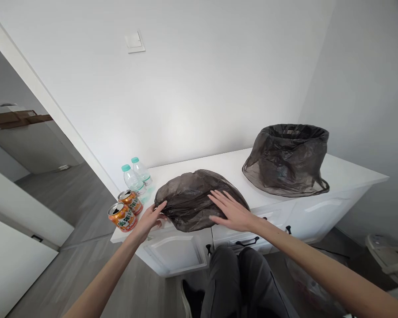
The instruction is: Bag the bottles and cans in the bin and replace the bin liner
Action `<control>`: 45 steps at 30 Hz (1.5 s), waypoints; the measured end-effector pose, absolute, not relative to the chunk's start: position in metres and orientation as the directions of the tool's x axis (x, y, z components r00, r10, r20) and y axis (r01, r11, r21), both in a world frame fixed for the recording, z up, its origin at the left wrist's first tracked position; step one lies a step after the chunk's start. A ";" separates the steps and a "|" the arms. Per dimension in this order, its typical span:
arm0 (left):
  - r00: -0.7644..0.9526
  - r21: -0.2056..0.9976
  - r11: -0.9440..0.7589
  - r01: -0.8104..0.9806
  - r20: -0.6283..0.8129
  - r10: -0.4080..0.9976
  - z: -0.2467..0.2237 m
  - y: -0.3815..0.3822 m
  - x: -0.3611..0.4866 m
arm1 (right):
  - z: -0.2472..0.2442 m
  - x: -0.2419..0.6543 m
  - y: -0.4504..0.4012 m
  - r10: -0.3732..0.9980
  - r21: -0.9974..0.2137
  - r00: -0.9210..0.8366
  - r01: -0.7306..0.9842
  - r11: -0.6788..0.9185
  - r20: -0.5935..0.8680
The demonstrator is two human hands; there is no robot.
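A dark, see-through plastic bag (199, 194) lies crumpled and spread on the white cabinet top, its near edge drooping over the front. At its left end, my left hand (150, 220) is closed on the gathered film between fingers and thumb. My right hand (230, 212) rests flat on the right part of the bag, fingers stretched out and apart. Close by on the left stand two orange drink cans, a nearer can (123, 217) and a farther can (131, 201). Behind them are two clear bottles with teal caps, a front bottle (132, 177) and a rear bottle (141, 170).
On the right of the white cabinet (348, 170) stands a bin (290, 154) lined with another dark bag, whose rim hangs down around it. Black handles (247, 242) stick out from the cabinet front. A light switch (135, 42) is on the wall; a doorway opens at left.
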State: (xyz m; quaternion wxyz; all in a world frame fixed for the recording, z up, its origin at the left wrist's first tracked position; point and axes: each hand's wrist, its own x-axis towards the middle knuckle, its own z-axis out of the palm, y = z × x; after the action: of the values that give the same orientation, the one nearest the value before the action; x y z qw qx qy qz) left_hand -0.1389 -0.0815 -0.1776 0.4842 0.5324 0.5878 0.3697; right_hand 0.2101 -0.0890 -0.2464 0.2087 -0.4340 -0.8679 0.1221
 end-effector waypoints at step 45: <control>0.419 0.217 -0.497 0.840 0.323 0.849 -0.265 -0.041 -0.122 | -0.257 0.190 0.013 0.935 -0.450 -0.344 0.824 0.343 0.084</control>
State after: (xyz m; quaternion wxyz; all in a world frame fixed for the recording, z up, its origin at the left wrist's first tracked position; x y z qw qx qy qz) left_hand -0.1225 -0.0413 -0.2649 0.0107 0.8422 0.5012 0.1983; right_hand 0.1897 0.0133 -0.2567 0.1665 -0.5482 -0.8024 0.1670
